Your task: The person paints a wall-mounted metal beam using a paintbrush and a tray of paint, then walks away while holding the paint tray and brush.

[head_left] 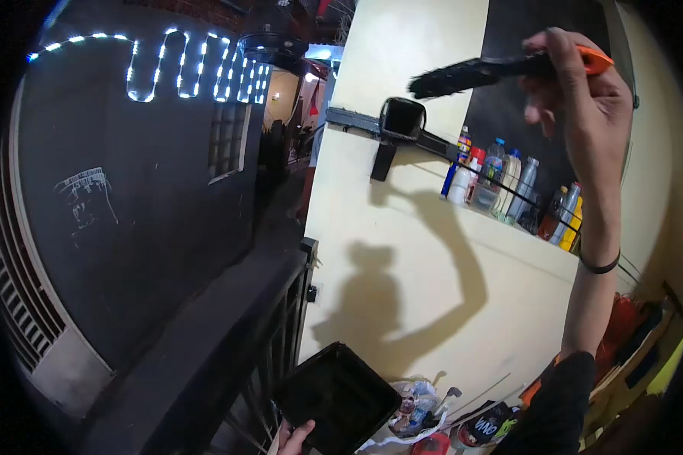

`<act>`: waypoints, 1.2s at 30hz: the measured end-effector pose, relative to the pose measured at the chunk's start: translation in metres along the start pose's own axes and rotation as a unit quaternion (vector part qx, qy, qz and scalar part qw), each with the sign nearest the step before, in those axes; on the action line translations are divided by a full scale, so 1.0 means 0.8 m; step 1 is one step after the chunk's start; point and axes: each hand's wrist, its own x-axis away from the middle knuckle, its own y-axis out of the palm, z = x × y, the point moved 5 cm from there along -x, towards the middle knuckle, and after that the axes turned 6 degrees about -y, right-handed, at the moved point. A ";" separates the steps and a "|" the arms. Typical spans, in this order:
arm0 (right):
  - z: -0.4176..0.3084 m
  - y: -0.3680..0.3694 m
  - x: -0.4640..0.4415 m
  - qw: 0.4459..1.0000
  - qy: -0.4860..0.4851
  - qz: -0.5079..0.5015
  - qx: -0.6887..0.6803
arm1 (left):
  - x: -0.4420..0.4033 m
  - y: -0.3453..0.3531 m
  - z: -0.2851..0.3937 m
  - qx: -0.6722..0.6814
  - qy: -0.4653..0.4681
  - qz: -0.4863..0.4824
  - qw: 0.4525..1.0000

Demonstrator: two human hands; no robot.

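High on the right, my right hand is closed around the handle of a hand brush with dark bristles and an orange handle end. The bristles point left, near the open end of a black square metal tube mounted at the wall; whether they touch it I cannot tell. At the bottom, my left hand grips the near edge of a black square tray, thumb over its rim. The tray's inside is too dark to make out.
Several bottles stand on a ledge behind a thin black rail. A black metal gate is left of the tray. Bags and a dark cap lie low at the right. A dark wall carries a lit LED strip.
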 end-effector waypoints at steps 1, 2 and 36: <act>0.001 0.003 0.008 1.000 -0.010 -0.011 0.017 | 0.004 0.004 0.001 0.001 -0.014 0.008 1.000; 0.003 0.005 0.016 0.999 -0.027 -0.027 0.012 | 0.007 0.007 0.003 0.005 -0.038 0.019 0.999; 0.160 0.174 0.249 0.680 0.266 0.359 -0.582 | -0.020 0.052 -0.034 0.005 0.112 0.265 0.958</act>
